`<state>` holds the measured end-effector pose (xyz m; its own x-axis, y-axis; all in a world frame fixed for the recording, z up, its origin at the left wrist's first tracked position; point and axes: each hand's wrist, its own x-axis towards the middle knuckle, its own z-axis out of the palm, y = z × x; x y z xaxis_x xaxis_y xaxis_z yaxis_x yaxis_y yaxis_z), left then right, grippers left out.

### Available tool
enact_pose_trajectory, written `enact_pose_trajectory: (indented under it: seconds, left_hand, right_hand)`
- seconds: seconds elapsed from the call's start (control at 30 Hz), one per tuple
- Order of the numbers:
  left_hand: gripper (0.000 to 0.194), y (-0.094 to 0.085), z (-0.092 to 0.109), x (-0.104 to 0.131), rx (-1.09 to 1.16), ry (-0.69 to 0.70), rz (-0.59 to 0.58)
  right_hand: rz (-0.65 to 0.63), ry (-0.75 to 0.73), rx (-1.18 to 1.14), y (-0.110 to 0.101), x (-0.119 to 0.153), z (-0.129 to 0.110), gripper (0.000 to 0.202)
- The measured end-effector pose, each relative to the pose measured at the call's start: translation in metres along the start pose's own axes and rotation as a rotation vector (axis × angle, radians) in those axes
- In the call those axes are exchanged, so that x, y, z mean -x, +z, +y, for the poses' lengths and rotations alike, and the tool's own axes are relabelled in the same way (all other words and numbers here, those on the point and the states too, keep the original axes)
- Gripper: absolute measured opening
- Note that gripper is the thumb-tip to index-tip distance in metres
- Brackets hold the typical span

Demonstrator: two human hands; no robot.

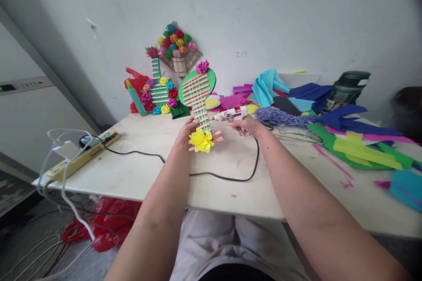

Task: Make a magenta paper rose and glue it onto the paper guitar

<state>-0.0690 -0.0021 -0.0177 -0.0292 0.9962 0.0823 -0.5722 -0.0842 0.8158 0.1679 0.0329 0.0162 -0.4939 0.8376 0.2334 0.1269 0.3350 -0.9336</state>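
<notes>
My left hand (187, 132) grips the lower end of a paper guitar (198, 96), keeping it tilted up above the table. The guitar has a round green body, pink rolled-paper bars and white strings. A pink paper flower (202, 66) sits at its top and a yellow paper flower (201, 140) at its lower end. In my right hand (248, 126) is a white glue gun (243, 114). Its nozzle points left, close to the guitar's neck; whether it touches cannot be made out.
A black cord (227, 179) loops across the table to a power strip (82, 156) at left. Finished flower crafts (160, 92) lean on the wall beside a green glue bottle (136, 99). Crepe paper (365, 149), purple yarn (283, 117) and a dark bottle (346, 91) lie or stand right.
</notes>
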Motion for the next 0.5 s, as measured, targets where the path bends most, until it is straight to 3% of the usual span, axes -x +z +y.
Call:
enact_pose_trajectory:
  seconds: [0.5]
  left_hand:
    - [0.037,-0.0038,0.0004,-0.007,-0.112,0.065,0.028]
  right_hand:
    - [0.007,0.058,0.065,0.0021,0.0002,-0.0006,0.032]
